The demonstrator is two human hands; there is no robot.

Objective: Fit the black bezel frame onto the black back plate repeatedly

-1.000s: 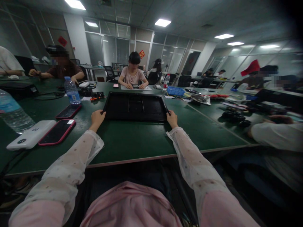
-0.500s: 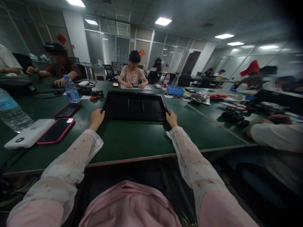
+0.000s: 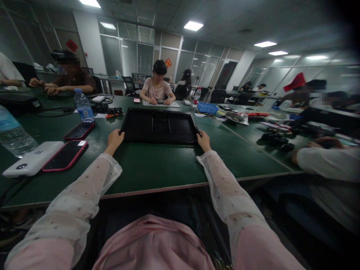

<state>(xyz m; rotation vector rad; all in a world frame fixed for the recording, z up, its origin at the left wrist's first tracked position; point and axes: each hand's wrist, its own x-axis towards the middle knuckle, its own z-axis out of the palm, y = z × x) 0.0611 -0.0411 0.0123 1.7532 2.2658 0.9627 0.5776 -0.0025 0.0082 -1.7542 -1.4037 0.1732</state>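
A wide black rectangular tray-like panel (image 3: 137, 127) with a raised rim lies in front of me at the green table (image 3: 163, 165). Two thin pale strips run across its recessed middle. My left hand (image 3: 115, 141) is closed on its left edge, near the front corner. On the opposite edge, my right hand (image 3: 204, 140) grips the panel in the same way, thumb on the rim. The fingers beneath the panel are hidden. Whether its underside rests flat on the table I cannot tell.
Left of my arm lie two red-edged phones (image 3: 65, 155), a white power bank (image 3: 33, 159) and water bottles (image 3: 83, 107). A blue basket (image 3: 208, 108) stands behind the panel to the right. One person (image 3: 157, 86) sits opposite; another's sleeve (image 3: 323, 161) is at right.
The panel and both my hands hold the same place. At the far left, a co-worker's hand has moved from the table toward their other hand.
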